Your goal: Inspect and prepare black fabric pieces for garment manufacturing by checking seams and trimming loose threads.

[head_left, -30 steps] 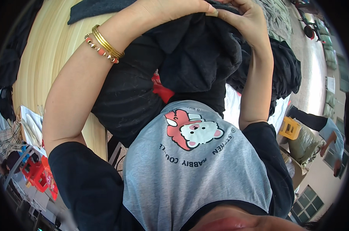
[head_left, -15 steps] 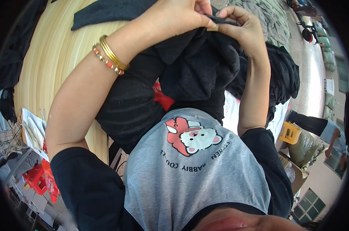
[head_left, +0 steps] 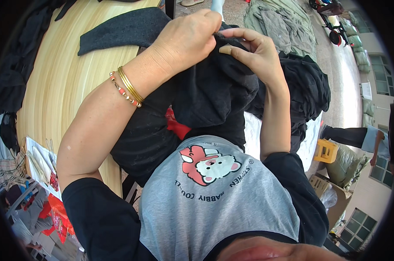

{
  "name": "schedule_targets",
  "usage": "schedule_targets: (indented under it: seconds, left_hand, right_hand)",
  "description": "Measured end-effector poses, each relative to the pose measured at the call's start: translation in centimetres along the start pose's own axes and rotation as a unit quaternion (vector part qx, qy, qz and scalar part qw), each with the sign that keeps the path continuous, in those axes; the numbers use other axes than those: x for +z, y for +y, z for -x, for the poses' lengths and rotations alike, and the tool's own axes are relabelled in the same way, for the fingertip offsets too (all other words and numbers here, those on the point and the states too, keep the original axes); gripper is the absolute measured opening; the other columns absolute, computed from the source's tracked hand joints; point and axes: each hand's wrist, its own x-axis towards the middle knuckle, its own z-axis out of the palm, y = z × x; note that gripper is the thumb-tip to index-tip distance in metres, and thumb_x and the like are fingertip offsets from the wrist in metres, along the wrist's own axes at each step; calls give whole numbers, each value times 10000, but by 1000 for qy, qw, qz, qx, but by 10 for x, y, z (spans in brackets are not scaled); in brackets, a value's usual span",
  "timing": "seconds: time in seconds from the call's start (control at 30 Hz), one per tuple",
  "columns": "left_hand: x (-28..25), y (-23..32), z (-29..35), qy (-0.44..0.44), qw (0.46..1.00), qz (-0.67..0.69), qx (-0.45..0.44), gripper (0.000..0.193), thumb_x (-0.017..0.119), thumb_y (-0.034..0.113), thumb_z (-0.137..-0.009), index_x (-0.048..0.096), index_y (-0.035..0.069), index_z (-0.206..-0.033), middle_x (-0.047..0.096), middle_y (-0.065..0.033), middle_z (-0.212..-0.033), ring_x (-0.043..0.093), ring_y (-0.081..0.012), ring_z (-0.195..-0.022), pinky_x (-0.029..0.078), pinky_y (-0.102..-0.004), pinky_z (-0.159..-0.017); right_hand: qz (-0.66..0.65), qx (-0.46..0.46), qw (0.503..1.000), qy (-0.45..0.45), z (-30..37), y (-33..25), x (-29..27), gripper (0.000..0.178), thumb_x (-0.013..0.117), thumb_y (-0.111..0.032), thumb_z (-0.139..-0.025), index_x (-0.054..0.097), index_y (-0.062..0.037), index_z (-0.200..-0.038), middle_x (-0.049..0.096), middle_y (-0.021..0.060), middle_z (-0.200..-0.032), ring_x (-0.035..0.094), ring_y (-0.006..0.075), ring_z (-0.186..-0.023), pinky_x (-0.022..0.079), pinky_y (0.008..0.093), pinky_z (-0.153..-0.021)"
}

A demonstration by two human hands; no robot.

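Note:
A dark charcoal garment (head_left: pixel 210 95) of soft cloth lies bunched over my lap, and a long flat piece of it (head_left: pixel 123 34) seems to stretch onto the wooden table at the left. My left hand (head_left: pixel 190 40), with gold bangles and a beaded bracelet at the wrist, is closed in a fist on the garment's upper edge. Close beside it, my right hand (head_left: pixel 258 54) grips the same edge between thumb and bent fingers. The fingertips of the left hand are turned away, so what exactly they pinch is hidden.
The wooden table (head_left: pixel 53 74) runs along my left. At the right are a heap of black clothes (head_left: pixel 308 87) and grey-green cloth (head_left: pixel 277 28) on the floor. Farther right stand a yellow plastic stool (head_left: pixel 326 151), a cardboard box (head_left: pixel 336 202) and another person (head_left: pixel 349 137).
Both hands have shifted down toward me and slightly left, with the garment. My left hand has turned from a fingertip pinch into a fist, knuckles up.

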Motion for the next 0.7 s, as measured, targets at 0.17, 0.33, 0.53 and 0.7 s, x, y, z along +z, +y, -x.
schedule_targets:
  seconds: [0.17,0.33,0.53,0.7]
  left_hand:
    - [-7,-23,-3,-39,997,51,-50,111,623,90,-782,603,19,-865,644,-160,-796,648,-336,-775,521,-421,-705]
    - [-18,-35,10,-265,945,17,-193,157,670,123,-753,629,-19,-806,655,-185,-766,653,-343,-773,517,-424,-736]
    - [-47,-46,2,-393,889,-16,-235,235,733,181,-777,662,-37,-827,602,-147,-661,562,-258,-625,460,-385,-640]
    - [-67,-56,3,-284,881,234,-298,157,710,204,-874,683,50,-860,601,61,-756,530,-40,-674,423,-218,-605]
  right_hand:
    - [158,83,982,-61,7,11,-32,186,686,-154,-893,694,21,-957,623,-42,-799,523,16,-715,394,159,-627]
    - [30,142,989,-31,21,25,-53,160,687,-139,-895,695,9,-956,648,-38,-837,555,15,-753,432,163,-669]
    - [-158,139,978,19,53,54,-99,178,650,-32,-892,660,17,-1062,695,54,-974,650,92,-867,510,212,-805]
    - [-277,101,944,150,73,55,-90,306,658,25,-875,601,44,-1175,684,103,-1035,671,134,-914,535,245,-829]
